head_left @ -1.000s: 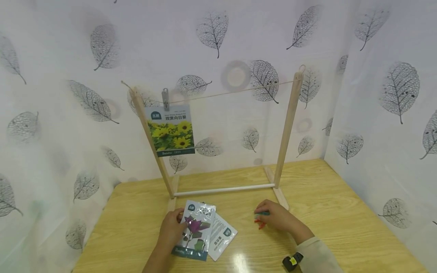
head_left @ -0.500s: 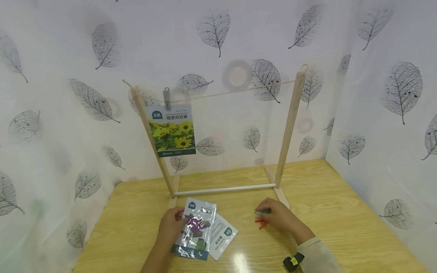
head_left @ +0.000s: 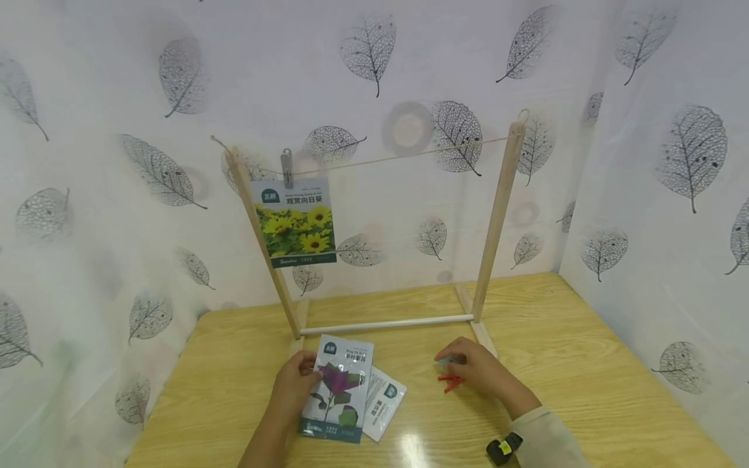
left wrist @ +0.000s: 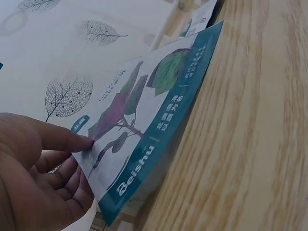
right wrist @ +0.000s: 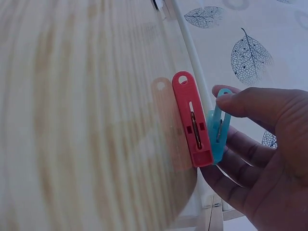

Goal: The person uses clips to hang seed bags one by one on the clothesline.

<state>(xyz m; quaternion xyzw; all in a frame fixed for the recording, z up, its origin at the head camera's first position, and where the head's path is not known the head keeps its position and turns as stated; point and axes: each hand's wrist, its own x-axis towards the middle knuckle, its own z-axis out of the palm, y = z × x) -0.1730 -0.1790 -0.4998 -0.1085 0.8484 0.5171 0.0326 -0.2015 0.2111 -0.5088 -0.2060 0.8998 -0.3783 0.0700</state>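
My left hand (head_left: 295,385) pinches the left edge of a seed packet (head_left: 337,393) with a purple plant and a teal bottom band. In the left wrist view, the thumb (left wrist: 72,139) lies on the packet's front, and the packet tilts up from the table. Partly behind it is a second, white packet (head_left: 383,404), text side up. My right hand (head_left: 475,369) holds a light blue clothespin (right wrist: 219,130) between thumb and fingers. Right beside that, close to the fingertips, a red clothespin (right wrist: 193,122) lies on the table.
Behind the hands stands a wooden frame (head_left: 497,214) with a string (head_left: 398,156) across its top and a white bar (head_left: 386,324) below. A grey clothespin (head_left: 287,168) holds a sunflower packet (head_left: 295,224) on the string's left part. Leaf-patterned sheeting (head_left: 374,260) surrounds the table (head_left: 556,364).
My left hand has raised and turned the purple-plant packet slightly, so its glare has gone. The right fingers have shifted a little, showing more of both clothespins.
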